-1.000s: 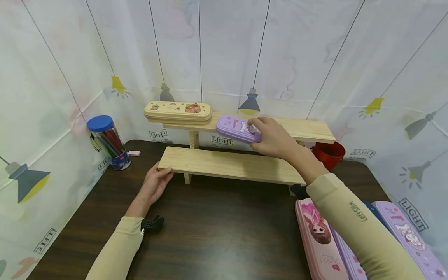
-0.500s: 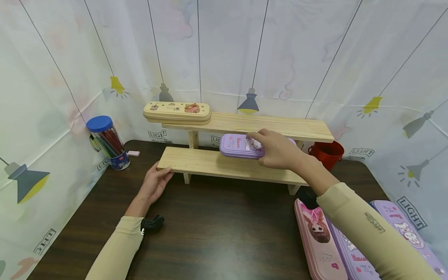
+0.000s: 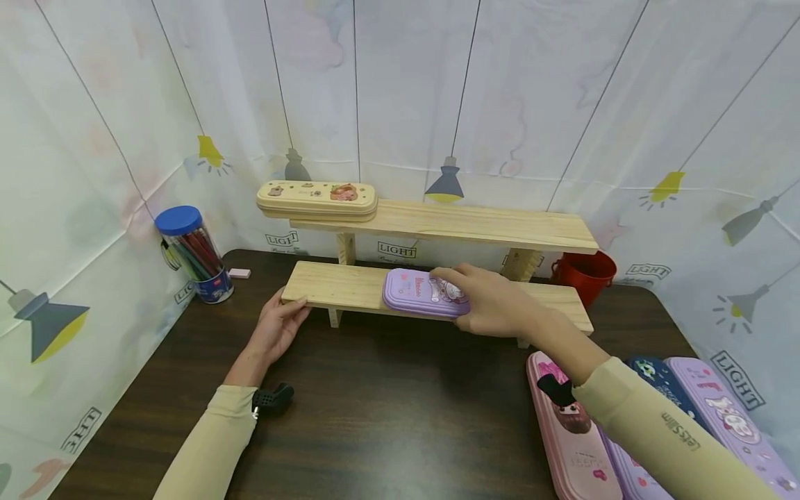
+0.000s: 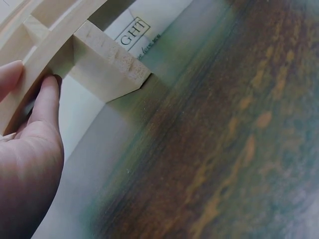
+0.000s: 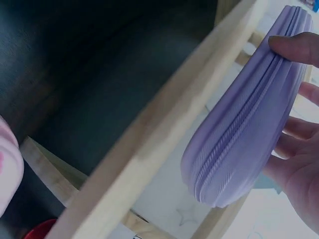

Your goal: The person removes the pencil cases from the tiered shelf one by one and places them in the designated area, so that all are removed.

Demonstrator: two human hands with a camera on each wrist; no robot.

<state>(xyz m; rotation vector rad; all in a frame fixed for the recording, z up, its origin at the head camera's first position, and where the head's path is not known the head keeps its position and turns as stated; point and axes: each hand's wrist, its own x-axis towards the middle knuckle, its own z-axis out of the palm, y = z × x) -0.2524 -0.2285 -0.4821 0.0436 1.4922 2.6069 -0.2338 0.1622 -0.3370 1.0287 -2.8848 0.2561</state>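
In the head view, we have the purple case (image 3: 412, 293) at the lower shelf (image 3: 337, 283), between its left and right ends, with its near side overlapping the shelf's front edge. Its long axis runs nearly along that edge, the right end slanting a little towards us. We hold it by that right end in our right hand (image 3: 496, 302), the nearer of the two; from there the case reaches left, towards our left hand (image 3: 278, 326), which is well apart, gripping the shelf's front left corner. The cream case (image 3: 315, 205) sits at the left end of the upper shelf (image 3: 487, 226), its long axis along the shelf too.

In the left wrist view, our left thumb and fingers lie on either side of the shelf's board, near a supporting leg (image 4: 107, 62); the purple case does not show.

In the right wrist view, we pinch the purple case between thumb and fingers, its zipped side turned to the camera. Its long axis slants much as the shelf's edge does, though more steeply. We cannot tell whether its underside touches the board.
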